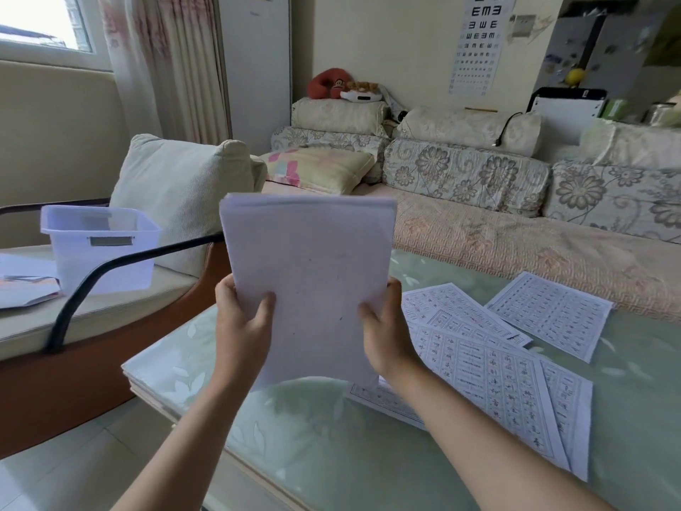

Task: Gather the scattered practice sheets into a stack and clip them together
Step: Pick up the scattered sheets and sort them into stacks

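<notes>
- We see a long sofa (516, 230) with flower-pattern cushions along the far edge of the table.
- The table (324, 459) has a pale green top with a leaf pattern and fills the near and right part of the view.
- An armchair (92, 326) with a black armrest stands beside the left edge of the table, and a cream pillow leans on its back.
- Several loose sheets (493, 381) with printed grids of characters lie flat on the right half of the table. They overlap each other, and one more sheet (552, 315) lies just beside them, nearer to the far edge.
- The stack of sheets (313, 271) is held upright over the near left part of the table, with its blank side toward us. We cannot tell if its bottom edge touches the table.
- A clear plastic box (99, 245) stands on the armchair seat, in front of the pillow.
- The left hand (241, 326) grips the left edge of the stack, with the thumb on the side facing us.
- The right hand (387, 333) grips the right edge in the same way. The two hands are apart, one on each side of the stack.
</notes>
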